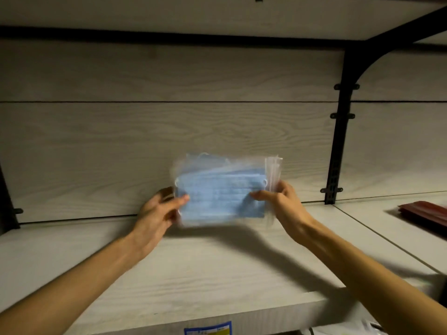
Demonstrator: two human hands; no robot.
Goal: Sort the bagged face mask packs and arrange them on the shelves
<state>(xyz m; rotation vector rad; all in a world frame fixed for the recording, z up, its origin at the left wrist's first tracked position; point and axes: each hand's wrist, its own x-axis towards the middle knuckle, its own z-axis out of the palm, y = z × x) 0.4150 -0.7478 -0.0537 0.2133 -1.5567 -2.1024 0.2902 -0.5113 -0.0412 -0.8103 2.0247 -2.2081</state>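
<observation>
Both hands up: left hand [158,210] and right hand [281,201] each have a grip pinched on the clear bag of blue face masks [221,193]. It's held upright above the pale wood-grain shelf [193,267], near the back panel. A dark red pack [428,212] lies far right.

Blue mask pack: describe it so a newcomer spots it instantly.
Start at the pale wood-grain shelf left of the black bracket. Above its middle, the left hand and right hand hold the clear bag of blue masks upright. The other pack, far right, is dark red and lies flat.
</observation>
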